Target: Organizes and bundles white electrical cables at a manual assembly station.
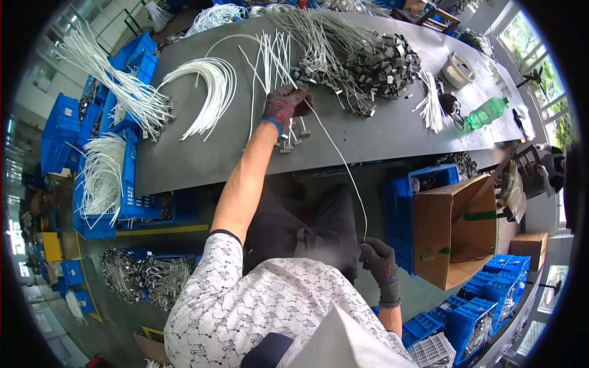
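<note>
Head view, from the left: one blue crate (127, 190) overflows with looped white cables (103, 175), too many to count, and just above it one loose sheaf of white leads (126, 92) leans across more crates to the edge of the grey table (190, 161). Next on the tabletop lies one curved bunch (211, 86), its strands bent into a smooth arc. One left hand (286, 105), in a dark red glove, is closed, with a single white cable (341, 158) at its fingertips; beyond it fans one group of pale strands (273, 58), overlapping too much to count. That cable is slim, smooth and plain, running in a gentle bow off the table's near edge and down beside the lap. At its lower end is one right hand (378, 260), dark-gloved, fingers curled in with the cable's tip between them. Farther right on the table are one heap of dark metal pieces (383, 64), uncountable, one short white bundle (432, 104), one pale bucket (458, 71) and one green bottle (488, 113) lying on its side; below the table edge stands one large open cardboard box (432, 239).
</note>
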Motion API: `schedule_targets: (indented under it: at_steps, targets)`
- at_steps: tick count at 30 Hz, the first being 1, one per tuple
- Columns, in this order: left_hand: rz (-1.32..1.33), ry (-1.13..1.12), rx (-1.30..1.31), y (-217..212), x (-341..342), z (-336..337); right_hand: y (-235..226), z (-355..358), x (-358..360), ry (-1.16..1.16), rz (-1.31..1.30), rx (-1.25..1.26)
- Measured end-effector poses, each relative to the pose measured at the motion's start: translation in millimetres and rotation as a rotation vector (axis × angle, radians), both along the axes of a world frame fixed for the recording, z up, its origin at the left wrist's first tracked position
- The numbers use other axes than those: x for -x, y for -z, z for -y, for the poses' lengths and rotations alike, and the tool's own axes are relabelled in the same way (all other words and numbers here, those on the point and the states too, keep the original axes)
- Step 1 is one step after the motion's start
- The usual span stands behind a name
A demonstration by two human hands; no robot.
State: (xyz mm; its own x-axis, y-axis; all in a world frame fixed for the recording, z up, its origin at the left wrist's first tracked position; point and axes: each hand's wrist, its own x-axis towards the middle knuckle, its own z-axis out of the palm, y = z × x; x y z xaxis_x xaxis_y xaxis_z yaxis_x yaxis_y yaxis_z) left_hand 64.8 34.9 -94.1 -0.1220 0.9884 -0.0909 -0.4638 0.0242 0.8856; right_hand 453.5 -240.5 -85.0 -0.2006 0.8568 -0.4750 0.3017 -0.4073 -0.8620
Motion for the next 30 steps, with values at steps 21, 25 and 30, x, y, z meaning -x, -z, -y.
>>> schedule_targets:
  at_steps: [21, 25, 30]
  targets:
    - [0.145, 0.202, -0.058, 9, 14, -3, 36, 21, -41, 0.073, -0.587, 0.316]
    - [0.167, 0.056, -0.123, 20, 33, -9, 44, 19, -42, 0.061, -0.532, 0.300]
    - [0.291, 0.218, 0.133, 38, -27, 20, 38, -13, -15, -0.009, -0.450, 0.246]
